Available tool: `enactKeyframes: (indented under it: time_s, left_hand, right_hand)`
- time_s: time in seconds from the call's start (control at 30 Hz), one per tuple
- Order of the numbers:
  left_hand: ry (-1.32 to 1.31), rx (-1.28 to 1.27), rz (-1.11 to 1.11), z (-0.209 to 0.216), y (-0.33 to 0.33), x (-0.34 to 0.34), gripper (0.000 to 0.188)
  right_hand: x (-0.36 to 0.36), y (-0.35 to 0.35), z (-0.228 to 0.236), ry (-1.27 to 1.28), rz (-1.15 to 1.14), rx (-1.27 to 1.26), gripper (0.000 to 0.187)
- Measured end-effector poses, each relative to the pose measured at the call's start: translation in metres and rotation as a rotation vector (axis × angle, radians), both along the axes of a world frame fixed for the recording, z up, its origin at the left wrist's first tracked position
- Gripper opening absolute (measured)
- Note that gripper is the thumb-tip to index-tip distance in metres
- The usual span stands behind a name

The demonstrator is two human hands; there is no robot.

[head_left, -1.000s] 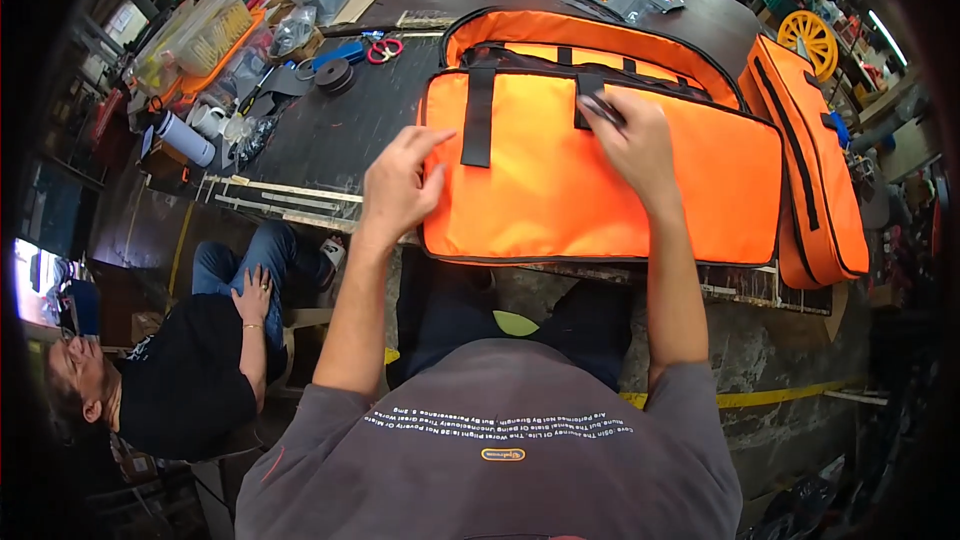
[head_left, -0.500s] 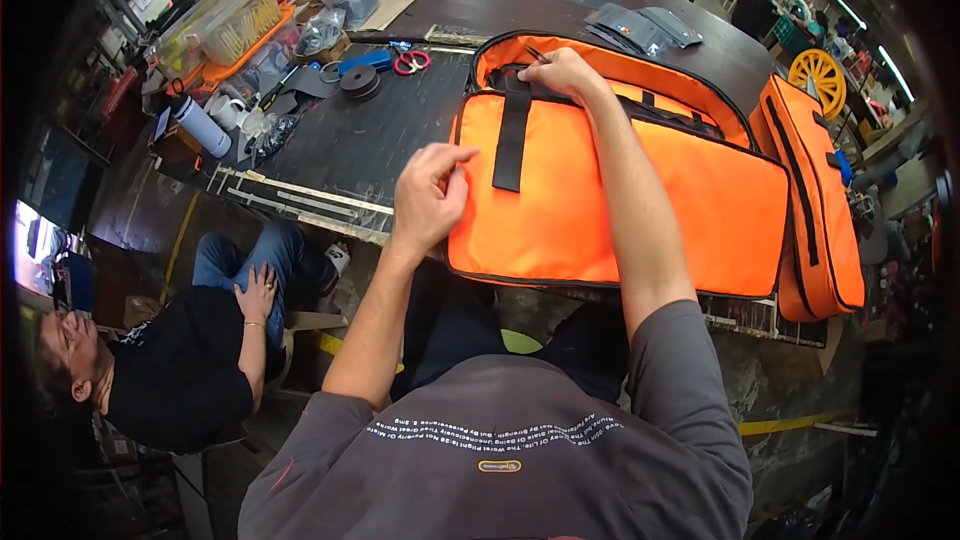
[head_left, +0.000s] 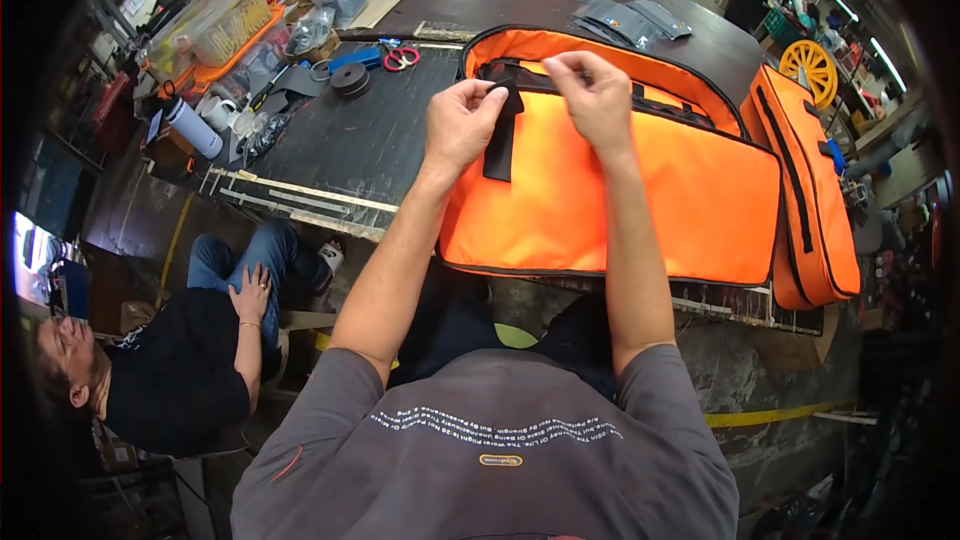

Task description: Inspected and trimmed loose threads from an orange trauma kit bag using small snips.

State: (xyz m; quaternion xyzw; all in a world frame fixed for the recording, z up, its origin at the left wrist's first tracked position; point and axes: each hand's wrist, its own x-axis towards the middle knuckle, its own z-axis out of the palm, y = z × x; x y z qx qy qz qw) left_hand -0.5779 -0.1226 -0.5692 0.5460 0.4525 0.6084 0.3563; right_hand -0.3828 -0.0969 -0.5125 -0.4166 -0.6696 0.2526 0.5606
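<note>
Head view: a black strap is pinched near its upper part between the thumb and fingers of the left hand, in a narrow grip. The strap is seen bunched at the fingertips, and its flat lower length is laid against the front of an orange bag, just below the grip. Most of the bag is spread to the right of this pinch and toward the body; its open, black-edged mouth is placed just beyond the fingers.

The right hand is raised just to the right of the pinched strap, over the upper edge of the front panel. Its fingers are curled toward the thumb; whether anything is held there cannot be made out.

A second orange bag is stood well to the right of both hands, beside the first. To the left of the grip, on the dark table, red-handled scissors and a black roll are placed, and farther left a pale bottle. Beyond the right hand, grey packets are laid. A seated person is seen well to the left, lower than the grip.
</note>
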Motion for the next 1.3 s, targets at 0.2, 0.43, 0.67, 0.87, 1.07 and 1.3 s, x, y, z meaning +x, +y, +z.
enactKeyframes:
  time_s: [0.2,0.43,0.67,0.87,1.07,1.3]
  left_hand:
    - [-0.152,-0.039,-0.006,0.002,0.005,-0.029,0.02]
    - [-0.108,-0.038,-0.145,0.014,0.023,-0.051,0.026]
    - [-0.114,0.005,-0.157,0.032,0.041,-0.044,0.023]
    - [-0.001,0.16,-0.065,0.025,0.045,-0.04,0.019]
    - [0.237,0.326,0.028,0.014,0.03,-0.031,0.02]
    - [0.426,0.467,0.076,0.0,-0.007,-0.03,0.022]
  right_hand:
    - [0.031,-0.12,-0.006,0.383,0.751,-0.09,0.028]
    - [0.007,-0.119,-0.067,-0.663,0.059,0.319,0.051]
    - [-0.016,-0.036,-0.07,-0.39,-0.073,0.035,0.021]
    - [-0.021,-0.009,-0.053,-0.48,-0.05,-0.19,0.04]
    - [-0.016,0.0,-0.058,-0.366,-0.005,-0.303,0.043]
    - [-0.011,0.013,-0.075,-0.233,0.059,-0.366,0.041]
